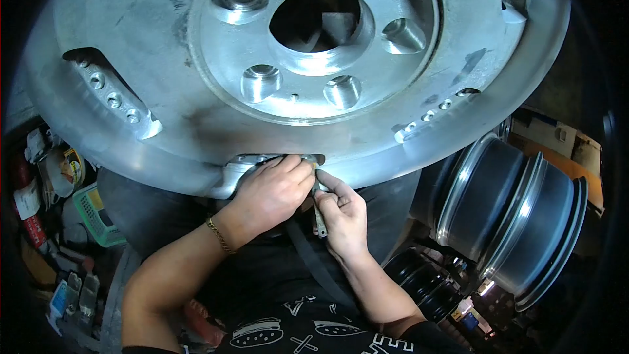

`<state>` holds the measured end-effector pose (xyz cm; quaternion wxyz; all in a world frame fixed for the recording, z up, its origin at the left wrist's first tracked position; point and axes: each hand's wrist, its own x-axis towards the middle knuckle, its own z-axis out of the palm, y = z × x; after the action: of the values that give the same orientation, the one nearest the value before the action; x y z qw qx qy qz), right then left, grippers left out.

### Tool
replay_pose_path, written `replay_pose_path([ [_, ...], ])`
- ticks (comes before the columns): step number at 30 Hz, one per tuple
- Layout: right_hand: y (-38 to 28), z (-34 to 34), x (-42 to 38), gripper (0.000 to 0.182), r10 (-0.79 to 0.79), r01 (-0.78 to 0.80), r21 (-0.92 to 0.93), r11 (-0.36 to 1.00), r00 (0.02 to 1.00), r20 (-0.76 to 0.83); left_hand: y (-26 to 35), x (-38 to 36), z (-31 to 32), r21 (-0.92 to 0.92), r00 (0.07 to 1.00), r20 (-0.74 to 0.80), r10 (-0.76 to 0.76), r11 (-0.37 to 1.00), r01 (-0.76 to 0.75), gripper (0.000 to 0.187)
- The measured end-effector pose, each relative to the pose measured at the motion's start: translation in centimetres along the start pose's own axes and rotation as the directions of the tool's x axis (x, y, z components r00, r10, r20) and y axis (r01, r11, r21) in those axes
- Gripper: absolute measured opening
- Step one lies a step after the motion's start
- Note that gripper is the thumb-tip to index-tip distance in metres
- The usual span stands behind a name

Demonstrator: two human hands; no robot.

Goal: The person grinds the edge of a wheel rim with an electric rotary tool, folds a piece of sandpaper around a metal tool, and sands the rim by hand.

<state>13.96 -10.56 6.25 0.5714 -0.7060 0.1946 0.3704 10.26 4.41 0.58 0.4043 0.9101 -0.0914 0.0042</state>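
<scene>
A large bare-metal wheel lies face up in front of me, with a centre bore, round bolt holes and slots near its rim. At the near rim slot, my left hand has its fingers closed together; what they grip, if anything, is hidden. Close beside it, my right hand is wrapped round a slim, flat metal tool with a hole in its lower end. The tool's upper end reaches up to the left fingertips at the slot. A dark strap runs down below both hands.
Polished wheel rims stand at the right, with a black rim below them and cardboard behind. On the left are a green plastic basket, a red cylinder and assorted clutter.
</scene>
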Motion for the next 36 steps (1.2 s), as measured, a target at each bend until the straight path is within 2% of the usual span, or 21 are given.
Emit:
replay_pose_path([
  [1, 0.0, 0.0, 0.0, 0.040, 0.020, -0.020, 0.048, 0.999, 1.000, 0.003, 0.0, 0.1, 0.1, -0.001, 1.000, -0.003, 0.006, 1.000, -0.006, 0.028],
  [5, 0.0, 0.1, -0.4, 0.041, 0.031, -0.031, 0.017, 0.999, 0.999, -0.041, 0.0, 0.4, 0.4, 0.017, 0.999, -0.020, 0.046, 0.999, -0.045, 0.026],
  [10, 1.0, 0.5, -0.1, 0.041, -0.057, 0.057, 0.029, 0.998, 0.998, -0.013, -0.1, 0.0, 0.0, 0.012, 0.999, -0.029, 0.037, 0.999, -0.037, 0.026],
  [17, 0.4, 0.0, -0.1, 0.041, 0.000, 0.001, 0.029, 1.000, 1.000, -0.017, 0.0, 0.2, 0.2, 0.037, 0.999, -0.010, 0.044, 0.998, -0.044, 0.027],
  [22, 1.3, 0.2, 0.0, 0.040, -0.040, 0.040, -0.015, 0.999, 0.999, 0.006, 0.0, -0.2, 0.1, 0.049, 1.000, -0.003, 0.024, 0.999, -0.024, 0.028],
  [29, 1.3, 0.5, -0.1, 0.041, -0.067, 0.067, 0.019, 0.998, 0.998, -0.021, 0.0, 0.0, 0.1, 0.058, 0.999, -0.014, 0.046, 0.997, -0.045, 0.030],
  [33, 0.8, 0.1, 0.0, 0.041, -0.037, 0.037, -0.042, 0.998, 0.999, 0.004, -0.1, -0.3, 0.4, 0.100, 0.999, -0.012, 0.046, 0.994, -0.045, 0.030],
  [36, 0.6, -0.1, -0.1, 0.041, -0.003, 0.003, 0.027, 1.000, 1.000, 0.006, -0.1, 0.1, 0.4, 0.072, 0.997, -0.012, 0.076, 0.995, -0.075, 0.031],
])
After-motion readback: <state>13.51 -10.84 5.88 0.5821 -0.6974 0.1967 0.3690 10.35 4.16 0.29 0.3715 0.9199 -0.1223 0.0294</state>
